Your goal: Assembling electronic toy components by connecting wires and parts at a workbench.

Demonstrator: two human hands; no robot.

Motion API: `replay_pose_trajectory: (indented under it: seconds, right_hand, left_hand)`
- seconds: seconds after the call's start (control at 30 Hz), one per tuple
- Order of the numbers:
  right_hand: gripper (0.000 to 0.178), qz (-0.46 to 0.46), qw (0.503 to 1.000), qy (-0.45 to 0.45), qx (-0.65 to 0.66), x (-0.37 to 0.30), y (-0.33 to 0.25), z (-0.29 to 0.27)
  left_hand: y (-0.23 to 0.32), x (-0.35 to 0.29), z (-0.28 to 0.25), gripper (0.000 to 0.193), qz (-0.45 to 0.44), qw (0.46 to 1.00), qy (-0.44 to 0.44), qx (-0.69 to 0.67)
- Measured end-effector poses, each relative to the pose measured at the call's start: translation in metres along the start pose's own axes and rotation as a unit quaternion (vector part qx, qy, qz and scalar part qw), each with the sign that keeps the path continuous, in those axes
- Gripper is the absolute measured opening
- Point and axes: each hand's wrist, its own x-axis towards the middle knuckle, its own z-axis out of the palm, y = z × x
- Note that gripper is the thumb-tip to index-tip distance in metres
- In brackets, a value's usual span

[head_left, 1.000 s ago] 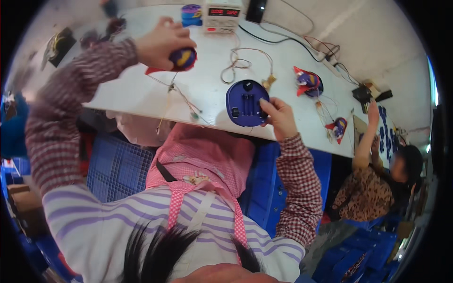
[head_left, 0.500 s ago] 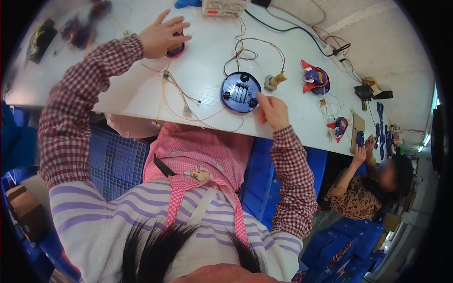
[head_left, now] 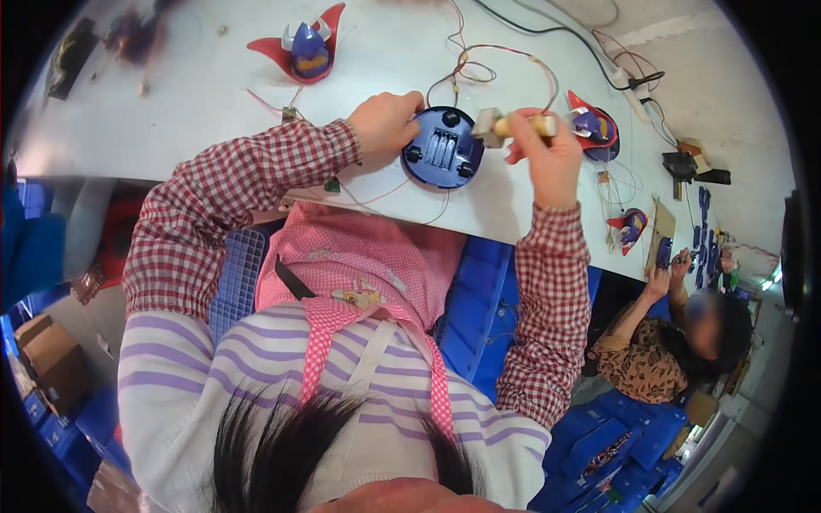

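Observation:
A round blue toy base (head_left: pixel 428 167) lies on the white table, its battery slots and small black wheels facing up. My left hand (head_left: pixel 385 125) is closed at its left edge, fingertips partly hidden. To its right, my right hand (head_left: pixel 554 160) grips a small grey block with a yellowish cylinder (head_left: pixel 489 128); the block is close to the base's right rim, and I cannot tell whether they touch. Thin wires loop from the table's far side toward the base and block. At upper left stands a toy figure (head_left: pixel 310 58) with a purple horned head and red cape.
More caped toys, one (head_left: pixel 595 128) behind my right hand and one (head_left: pixel 631 229) farther right, lie among thin wires. A power strip (head_left: pixel 629 90) with black cables runs along the wall. At the right a co-worker (head_left: pixel 650 359) handles a small blue part. Blue crates (head_left: pixel 483 316) stand under the table.
My left hand has left the caped toy at upper left and come to the base's left edge. My right hand has let go of the base and picked the wired block off the table.

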Motion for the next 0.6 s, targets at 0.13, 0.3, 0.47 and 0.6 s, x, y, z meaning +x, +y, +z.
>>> replay_pose_trajectory:
  seconds: [0.13,0.3,0.47,0.6]
  right_hand:
    - [0.021,-0.123,0.986,-0.008,-0.108,-0.024,0.020,0.027]
    - [0.021,-0.287,0.921,0.004,-0.264,-0.030,0.034,0.039]
    - [0.022,-0.331,0.895,0.005,-0.298,-0.038,0.038,0.050]
    - [0.022,-0.275,0.905,-0.019,-0.325,-0.047,0.037,0.054]
  left_hand:
    - [0.006,-0.005,0.003,0.026,0.029,0.999,0.019,-0.033]
    - [0.016,-0.009,-0.006,0.026,0.001,0.999,-0.008,-0.041]
    - [0.004,-0.008,0.003,0.026,0.032,0.998,0.030,-0.051]
    - [0.003,-0.009,0.007,0.025,0.034,0.996,0.052,-0.069]
